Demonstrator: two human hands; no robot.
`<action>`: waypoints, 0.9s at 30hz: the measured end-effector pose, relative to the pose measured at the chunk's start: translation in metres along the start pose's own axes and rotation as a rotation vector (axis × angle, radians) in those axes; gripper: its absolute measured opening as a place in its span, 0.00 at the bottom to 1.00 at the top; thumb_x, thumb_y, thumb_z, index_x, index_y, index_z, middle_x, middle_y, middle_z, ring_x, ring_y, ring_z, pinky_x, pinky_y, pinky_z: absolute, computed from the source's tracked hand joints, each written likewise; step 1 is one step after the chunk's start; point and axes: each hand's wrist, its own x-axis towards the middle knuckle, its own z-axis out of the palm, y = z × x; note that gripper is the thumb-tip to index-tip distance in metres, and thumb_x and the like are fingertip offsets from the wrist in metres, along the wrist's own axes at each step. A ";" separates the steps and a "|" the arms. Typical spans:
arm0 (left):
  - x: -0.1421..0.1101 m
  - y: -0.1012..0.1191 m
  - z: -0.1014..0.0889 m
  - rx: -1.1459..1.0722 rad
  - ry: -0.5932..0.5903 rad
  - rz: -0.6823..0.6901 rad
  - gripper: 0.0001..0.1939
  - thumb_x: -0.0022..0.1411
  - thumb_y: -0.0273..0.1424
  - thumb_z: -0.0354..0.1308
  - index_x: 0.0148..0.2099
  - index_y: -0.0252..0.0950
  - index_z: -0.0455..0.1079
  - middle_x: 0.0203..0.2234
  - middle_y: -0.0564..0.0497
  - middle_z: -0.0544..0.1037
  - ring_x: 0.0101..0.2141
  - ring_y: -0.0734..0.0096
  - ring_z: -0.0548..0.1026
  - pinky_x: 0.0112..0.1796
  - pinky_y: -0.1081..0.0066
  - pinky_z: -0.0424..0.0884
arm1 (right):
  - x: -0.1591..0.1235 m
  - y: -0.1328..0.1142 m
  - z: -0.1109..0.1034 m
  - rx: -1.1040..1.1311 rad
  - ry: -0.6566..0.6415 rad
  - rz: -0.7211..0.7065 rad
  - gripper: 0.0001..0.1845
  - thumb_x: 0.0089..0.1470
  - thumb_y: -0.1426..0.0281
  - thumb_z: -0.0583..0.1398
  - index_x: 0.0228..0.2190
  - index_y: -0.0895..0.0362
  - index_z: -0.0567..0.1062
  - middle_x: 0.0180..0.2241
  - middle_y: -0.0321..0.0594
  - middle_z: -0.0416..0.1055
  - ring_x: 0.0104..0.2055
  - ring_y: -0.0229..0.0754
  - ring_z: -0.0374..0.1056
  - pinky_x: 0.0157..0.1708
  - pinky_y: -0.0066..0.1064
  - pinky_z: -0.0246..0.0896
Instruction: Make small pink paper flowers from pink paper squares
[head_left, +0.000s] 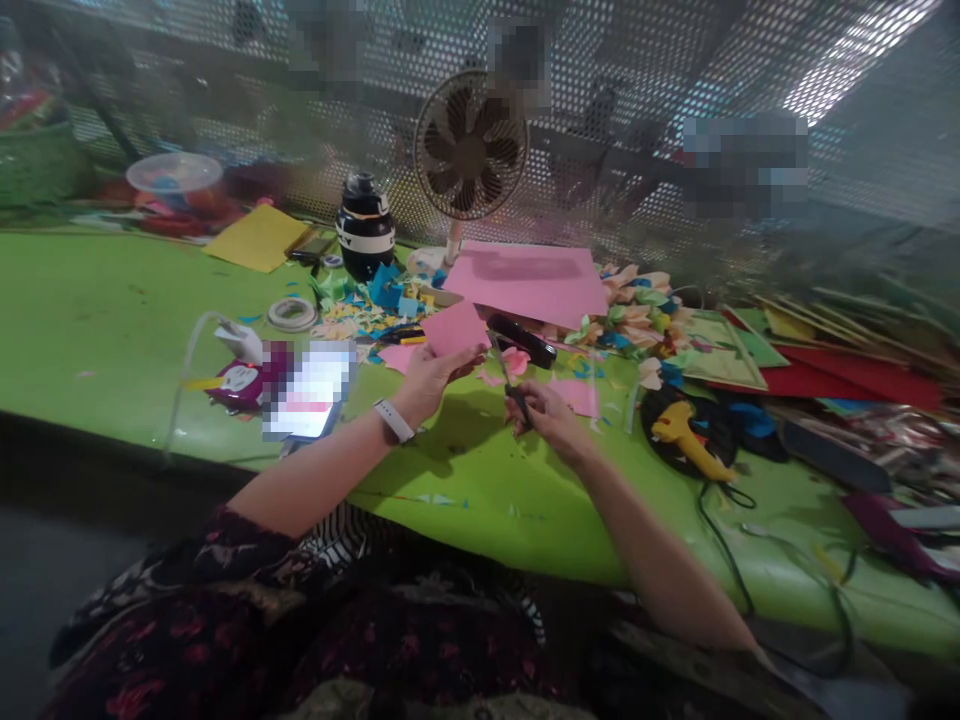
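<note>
Between the thumb and fingers of my left hand (433,380) is a square of pink paper (454,330), raised above the green table (495,480). My right hand (551,415) grips a pair of scissors (513,392) with dark handles, blades pointing up toward the paper's right edge. Whether the blades touch the paper I cannot tell. Just behind the scissors lies a black stapler-like object (523,341). Pink paper scraps (576,396) lie near my right hand. A larger pink sheet (525,280) rests farther back.
A lit phone (311,392) leans at left beside a purple pouch (244,385). Behind are a tape roll (292,314), a dark bottle (365,228) and a fan (471,145). Paper flowers (637,305) and a yellow glue gun (691,438) with a trailing cord lie to the right.
</note>
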 end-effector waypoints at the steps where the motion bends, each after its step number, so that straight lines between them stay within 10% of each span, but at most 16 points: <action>1: -0.001 0.000 0.001 -0.004 0.004 0.002 0.20 0.39 0.33 0.78 0.35 0.32 0.78 0.33 0.44 0.83 0.31 0.69 0.80 0.39 0.68 0.75 | 0.000 0.001 0.000 -0.018 -0.004 -0.002 0.30 0.38 0.48 0.72 0.32 0.55 0.69 0.28 0.35 0.71 0.27 0.37 0.68 0.25 0.31 0.66; 27: -0.004 -0.005 0.000 0.075 -0.086 0.008 0.18 0.41 0.34 0.77 0.36 0.32 0.79 0.34 0.44 0.84 0.33 0.67 0.80 0.40 0.67 0.76 | -0.004 0.002 0.003 -0.026 0.013 -0.047 0.27 0.43 0.50 0.70 0.32 0.55 0.68 0.28 0.34 0.70 0.28 0.37 0.67 0.25 0.30 0.62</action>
